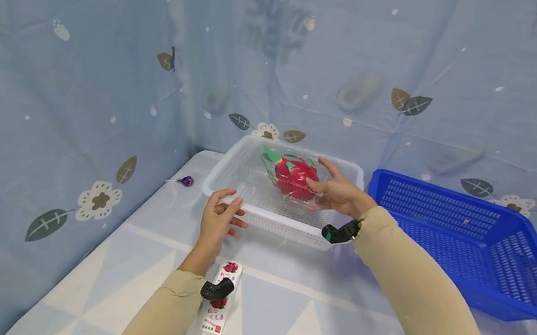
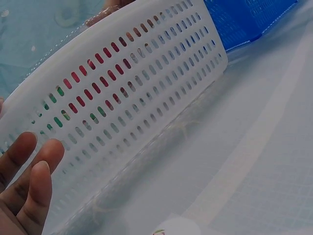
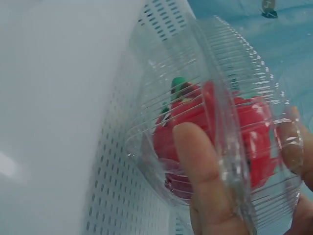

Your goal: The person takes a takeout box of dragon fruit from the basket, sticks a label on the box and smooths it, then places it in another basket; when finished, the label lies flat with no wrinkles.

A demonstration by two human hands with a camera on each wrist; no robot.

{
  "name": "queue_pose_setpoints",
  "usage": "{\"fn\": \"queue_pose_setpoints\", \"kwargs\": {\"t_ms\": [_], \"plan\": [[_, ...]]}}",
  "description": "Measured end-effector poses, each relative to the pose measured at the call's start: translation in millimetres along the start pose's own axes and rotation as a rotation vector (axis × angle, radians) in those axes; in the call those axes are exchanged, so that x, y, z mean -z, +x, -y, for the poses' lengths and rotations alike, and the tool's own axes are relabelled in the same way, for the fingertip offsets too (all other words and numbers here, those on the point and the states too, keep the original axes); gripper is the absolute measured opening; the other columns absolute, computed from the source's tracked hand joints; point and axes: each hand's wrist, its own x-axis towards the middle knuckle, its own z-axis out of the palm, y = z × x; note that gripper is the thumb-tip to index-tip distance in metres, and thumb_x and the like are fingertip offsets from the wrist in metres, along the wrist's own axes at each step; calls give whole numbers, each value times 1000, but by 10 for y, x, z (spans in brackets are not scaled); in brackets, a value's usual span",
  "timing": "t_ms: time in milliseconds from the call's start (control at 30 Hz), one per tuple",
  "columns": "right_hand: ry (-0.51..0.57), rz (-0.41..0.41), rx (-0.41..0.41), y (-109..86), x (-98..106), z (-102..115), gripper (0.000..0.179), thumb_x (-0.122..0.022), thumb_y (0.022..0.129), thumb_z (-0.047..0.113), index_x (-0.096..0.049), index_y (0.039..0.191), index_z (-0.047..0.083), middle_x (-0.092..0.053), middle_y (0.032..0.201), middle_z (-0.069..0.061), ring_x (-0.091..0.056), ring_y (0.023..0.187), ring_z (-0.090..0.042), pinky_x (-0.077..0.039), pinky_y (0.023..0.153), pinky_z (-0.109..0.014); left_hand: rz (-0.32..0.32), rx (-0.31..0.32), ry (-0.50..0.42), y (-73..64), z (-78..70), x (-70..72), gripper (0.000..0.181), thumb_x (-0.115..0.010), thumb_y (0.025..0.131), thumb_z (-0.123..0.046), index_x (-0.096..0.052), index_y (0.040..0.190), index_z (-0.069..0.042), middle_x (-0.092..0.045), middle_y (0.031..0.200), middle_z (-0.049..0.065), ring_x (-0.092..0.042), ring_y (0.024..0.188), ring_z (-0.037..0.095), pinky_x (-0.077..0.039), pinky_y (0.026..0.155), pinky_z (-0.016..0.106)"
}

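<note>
A red dragon fruit (image 1: 293, 177) with green tips lies inside a clear plastic clamshell box (image 3: 215, 63). My right hand (image 1: 339, 195) grips this box, thumb on the near side and fingers round the far side. The box is within or just over the white basket (image 1: 272, 214); its contact with the basket floor cannot be told. My left hand (image 1: 219, 218) is at the basket's front left corner, thumb and index finger by the rim. In the left wrist view, several loosely bent fingers (image 2: 41, 171) are in front of the slotted basket wall.
A blue basket (image 1: 470, 279) stands right of the white one. Below my left wrist lies a narrow white packet (image 1: 214, 321) printed with dragon fruit. A wrapped lollipop (image 1: 186, 181) is left of the white basket. Patterned blue curtains (image 1: 75, 104) close off the back and left.
</note>
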Motion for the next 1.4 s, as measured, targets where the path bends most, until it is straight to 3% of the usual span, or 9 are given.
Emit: {"fn": "queue_pose_setpoints", "kwargs": {"t_ms": [133, 233, 633, 900, 1000, 1200, 1400], "plan": [[51, -13, -17, -87, 22, 31, 88, -57, 99, 12, 2, 156, 45, -17, 159, -21, -45, 131, -44, -59, 85, -50, -4, 10, 7, -9, 13, -1, 38, -65, 95, -34, -53, 130, -24, -66, 80, 1, -70, 59, 18, -50, 44, 25], [79, -20, -15, -168, 42, 75, 86, -55, 100, 12, 0, 156, 45, -16, 160, -20, -43, 133, -44, -59, 83, -50, -5, 9, 14, -2, 22, -3, 37, -65, 95, -34, -53, 129, -24, -66, 79, -1, -69, 57, 15, -50, 44, 25], [71, -41, -7, -598, 70, 198, 86, -57, 99, 10, -2, 156, 45, -13, 160, -20, -59, 108, -30, -61, 79, -45, 5, 18, 83, 5, 15, 20, 43, -65, 95, -39, -53, 132, -20, -65, 81, 0, -71, 62, 21, -51, 47, 28], [83, -5, 11, -901, 37, 221, 84, -55, 100, 10, -3, 156, 43, 4, 163, -16, -39, 135, -45, -59, 85, -47, -1, 2, 67, 3, -35, 25, 40, -65, 95, -37, -54, 130, -22, -66, 81, 1, -69, 58, 16, -51, 45, 28], [77, 3, 16, -1017, 52, 221, 84, -56, 100, 11, -3, 157, 43, 3, 163, -15, -37, 137, -46, -59, 85, -48, -2, 5, 60, 3, -40, 19, 42, -65, 95, -37, -53, 131, -20, -66, 81, 2, -69, 58, 16, -51, 44, 27], [24, 22, 39, -1292, 107, 179, 85, -57, 99, 14, -1, 156, 43, -4, 162, -17, -48, 125, -39, -59, 85, -46, -6, 13, 78, 13, -47, 22, 42, -65, 95, -38, -53, 131, -21, -65, 81, -1, -70, 59, 17, -52, 45, 28], [-37, 16, 63, -1635, 152, 96, 82, -57, 99, 16, -5, 156, 45, -10, 157, -19, -47, 128, -43, -59, 84, -45, -4, 30, 99, 29, -67, 31, 42, -65, 94, -40, -53, 130, -21, -65, 81, -2, -70, 59, 16, -53, 47, 30]]}}
